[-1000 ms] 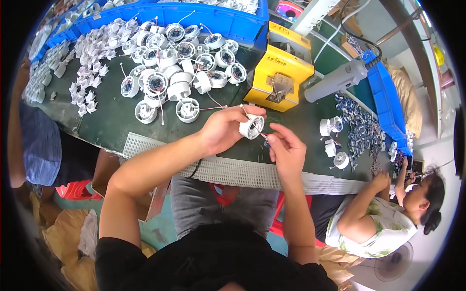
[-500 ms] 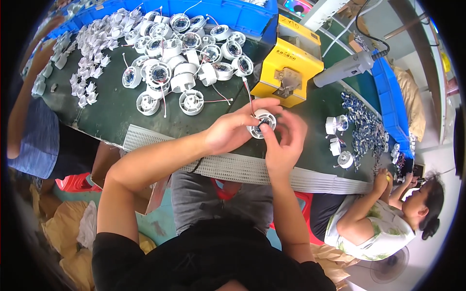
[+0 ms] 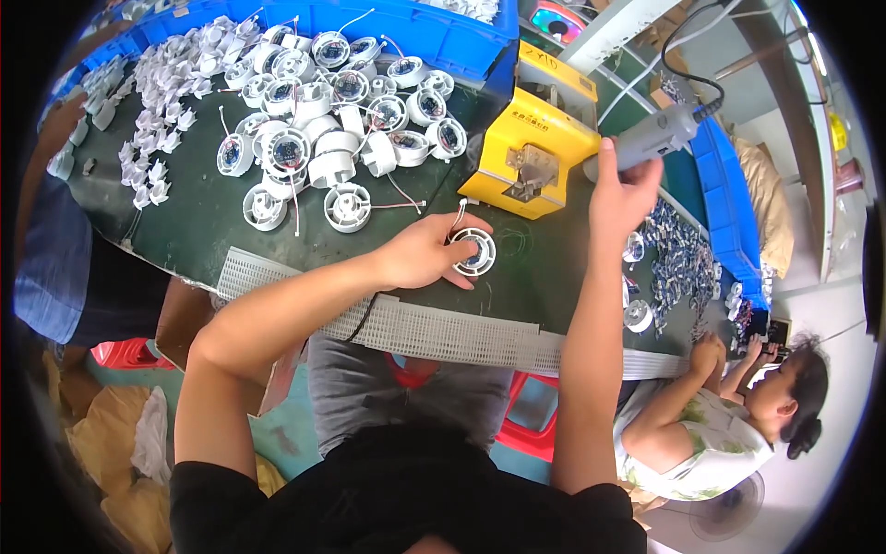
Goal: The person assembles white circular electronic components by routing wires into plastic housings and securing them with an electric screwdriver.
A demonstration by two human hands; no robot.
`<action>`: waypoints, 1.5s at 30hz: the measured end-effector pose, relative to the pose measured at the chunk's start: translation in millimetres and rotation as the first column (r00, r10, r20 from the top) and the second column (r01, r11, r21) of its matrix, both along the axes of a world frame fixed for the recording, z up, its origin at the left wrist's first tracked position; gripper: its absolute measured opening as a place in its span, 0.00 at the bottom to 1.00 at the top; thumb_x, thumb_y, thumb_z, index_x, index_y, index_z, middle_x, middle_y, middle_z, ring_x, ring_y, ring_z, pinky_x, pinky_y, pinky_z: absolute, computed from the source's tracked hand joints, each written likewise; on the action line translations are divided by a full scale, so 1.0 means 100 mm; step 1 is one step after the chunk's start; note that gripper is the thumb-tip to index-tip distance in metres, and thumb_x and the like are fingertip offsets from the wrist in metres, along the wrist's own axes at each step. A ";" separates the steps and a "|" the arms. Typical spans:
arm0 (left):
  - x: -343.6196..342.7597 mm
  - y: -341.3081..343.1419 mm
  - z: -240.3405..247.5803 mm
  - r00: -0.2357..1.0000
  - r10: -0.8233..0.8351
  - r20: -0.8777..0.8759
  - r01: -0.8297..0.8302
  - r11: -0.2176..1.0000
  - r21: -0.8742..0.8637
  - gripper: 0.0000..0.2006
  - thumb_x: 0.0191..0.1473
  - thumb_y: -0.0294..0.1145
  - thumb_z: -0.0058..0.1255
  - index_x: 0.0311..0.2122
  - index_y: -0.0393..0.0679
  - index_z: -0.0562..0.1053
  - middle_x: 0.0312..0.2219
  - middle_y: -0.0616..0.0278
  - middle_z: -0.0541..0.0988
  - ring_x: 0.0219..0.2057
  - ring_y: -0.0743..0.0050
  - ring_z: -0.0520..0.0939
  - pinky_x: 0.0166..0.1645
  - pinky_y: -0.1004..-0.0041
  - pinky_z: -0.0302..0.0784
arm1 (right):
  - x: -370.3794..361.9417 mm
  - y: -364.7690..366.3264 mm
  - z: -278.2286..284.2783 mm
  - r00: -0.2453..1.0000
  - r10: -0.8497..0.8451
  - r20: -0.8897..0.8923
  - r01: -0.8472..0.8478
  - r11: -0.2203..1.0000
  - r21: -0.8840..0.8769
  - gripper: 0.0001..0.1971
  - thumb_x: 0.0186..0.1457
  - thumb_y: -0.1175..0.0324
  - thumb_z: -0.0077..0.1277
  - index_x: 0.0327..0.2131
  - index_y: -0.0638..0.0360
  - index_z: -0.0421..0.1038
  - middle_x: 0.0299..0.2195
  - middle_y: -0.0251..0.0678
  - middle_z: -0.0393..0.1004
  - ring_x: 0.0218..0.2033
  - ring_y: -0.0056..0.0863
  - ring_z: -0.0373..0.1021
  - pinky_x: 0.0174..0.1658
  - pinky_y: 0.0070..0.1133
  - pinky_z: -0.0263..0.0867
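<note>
In my left hand (image 3: 434, 254) is a round white plastic housing (image 3: 484, 262) with a dark circuit board inside, held low over the dark green tabletop. The thumb presses on the board, and a short wire lead rises from the housing's far side. To the right, my right hand (image 3: 625, 196) has its thumb and fingers round the lower body of a grey electric screwdriver (image 3: 657, 137). The screwdriver lies slantwise with its cable at the upper right; its tip is hidden. Between the hands, farther back, stands a yellow screw feeder (image 3: 531, 125).
Many similar white housings (image 3: 332, 157) with wires are heaped at the back left, beside small white plastic parts (image 3: 152, 138). Blue bins (image 3: 388, 32) line the back. Small circuit boards (image 3: 678, 263) lie at right, near a co-worker (image 3: 706, 425). A perforated white strip (image 3: 443, 331) edges the table.
My right hand has left the housing and moved right and away to the grey electric screwdriver. My left hand keeps the housing, now lower and slightly to the left.
</note>
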State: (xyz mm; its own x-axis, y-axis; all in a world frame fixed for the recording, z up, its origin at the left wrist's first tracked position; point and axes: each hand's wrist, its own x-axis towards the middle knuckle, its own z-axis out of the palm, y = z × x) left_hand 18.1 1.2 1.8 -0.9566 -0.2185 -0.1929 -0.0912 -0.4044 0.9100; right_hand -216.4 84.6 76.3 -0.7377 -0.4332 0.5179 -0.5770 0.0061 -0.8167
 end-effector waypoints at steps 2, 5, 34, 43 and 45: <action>0.00 -0.01 -0.01 1.000 0.018 0.023 -0.019 0.999 0.042 0.17 0.63 0.28 0.39 0.55 0.34 0.63 0.37 0.57 0.76 0.35 0.72 0.81 0.41 0.69 0.84 | 0.09 -0.10 0.05 0.954 -0.136 -0.269 0.046 0.947 -0.317 0.22 0.56 0.69 0.55 0.50 0.68 0.60 0.28 0.40 0.75 0.28 0.25 0.71 0.36 0.23 0.69; -0.01 -0.01 -0.01 0.997 0.034 0.062 -0.035 0.999 0.013 0.17 0.63 0.28 0.39 0.56 0.34 0.63 0.37 0.56 0.76 0.35 0.71 0.81 0.41 0.69 0.84 | 0.54 -0.16 0.37 0.937 0.347 0.027 -0.282 0.803 -0.525 0.21 0.61 0.68 0.44 0.54 0.65 0.53 0.16 0.37 0.66 0.14 0.25 0.63 0.22 0.22 0.63; -0.04 0.04 0.05 0.982 0.169 0.086 -0.167 0.985 -0.032 0.16 0.62 0.28 0.39 0.52 0.32 0.66 0.37 0.52 0.77 0.32 0.69 0.82 0.39 0.71 0.84 | 1.36 -0.06 -0.12 0.797 0.521 0.306 -0.313 0.788 -0.529 0.15 0.58 0.75 0.45 0.47 0.69 0.57 0.15 0.32 0.61 0.13 0.20 0.59 0.18 0.21 0.62; -0.03 0.04 0.07 0.981 0.167 0.094 -0.159 0.983 -0.087 0.16 0.61 0.28 0.39 0.52 0.34 0.67 0.35 0.52 0.77 0.31 0.70 0.83 0.38 0.71 0.84 | 1.35 -0.08 -0.12 0.797 0.503 0.335 -0.312 0.817 -0.485 0.15 0.58 0.74 0.46 0.47 0.68 0.58 0.15 0.32 0.61 0.12 0.20 0.60 0.18 0.21 0.62; -0.02 0.04 0.06 0.981 0.164 0.102 -0.154 0.983 -0.101 0.16 0.61 0.28 0.39 0.51 0.34 0.67 0.34 0.52 0.78 0.31 0.70 0.83 0.38 0.71 0.84 | 1.35 -0.10 -0.14 0.812 0.487 0.322 -0.317 0.831 -0.457 0.14 0.58 0.74 0.46 0.46 0.68 0.59 0.14 0.32 0.61 0.12 0.20 0.60 0.18 0.20 0.62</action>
